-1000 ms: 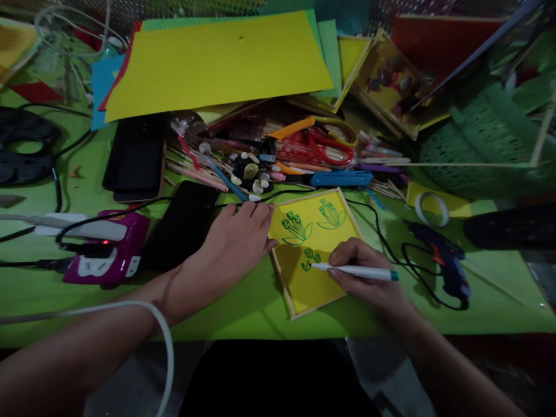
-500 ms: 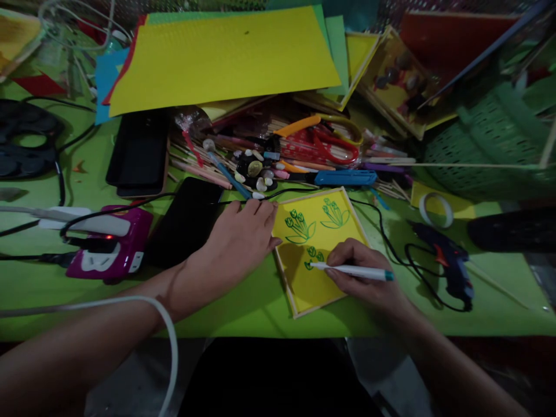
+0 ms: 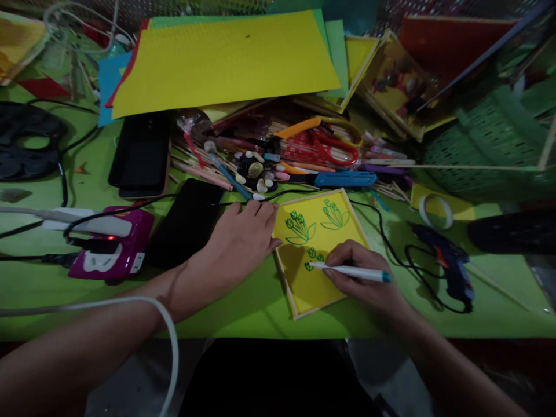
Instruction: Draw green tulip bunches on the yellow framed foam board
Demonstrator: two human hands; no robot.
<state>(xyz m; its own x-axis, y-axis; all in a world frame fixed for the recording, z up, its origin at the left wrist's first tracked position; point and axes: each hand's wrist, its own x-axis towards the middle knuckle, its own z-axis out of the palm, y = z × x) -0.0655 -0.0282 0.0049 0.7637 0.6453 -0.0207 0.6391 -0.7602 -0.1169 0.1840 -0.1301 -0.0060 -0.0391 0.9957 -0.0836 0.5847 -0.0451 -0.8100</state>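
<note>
A small yellow card with a wooden frame (image 3: pixel 304 289) lies on the green table near the front edge. Green flower drawings (image 3: pixel 299 227) cover its upper part. My right hand (image 3: pixel 369 278) pinches a white marker with a teal end (image 3: pixel 353 270), its tip touching the card by the lowest flower. My left hand (image 3: pixel 237 240) lies flat with fingers stretched out, pressing the card's left edge. A black phone (image 3: pixel 185 223) lies just left of that hand.
A pile of sticks, pens, red scissors (image 3: pixel 330 147) and a blue cutter (image 3: pixel 343 178) sits behind the card. Large coloured sheets (image 3: pixel 221 58) lie at the back. A glue gun (image 3: pixel 447 266), tape roll (image 3: pixel 435 209), green basket (image 3: pixel 486 145) right; a purple power strip (image 3: pixel 108 252) left.
The marker tip has crept slightly across the lowest flower. The left hand stays pressed on the card edge. The view has shifted a little.
</note>
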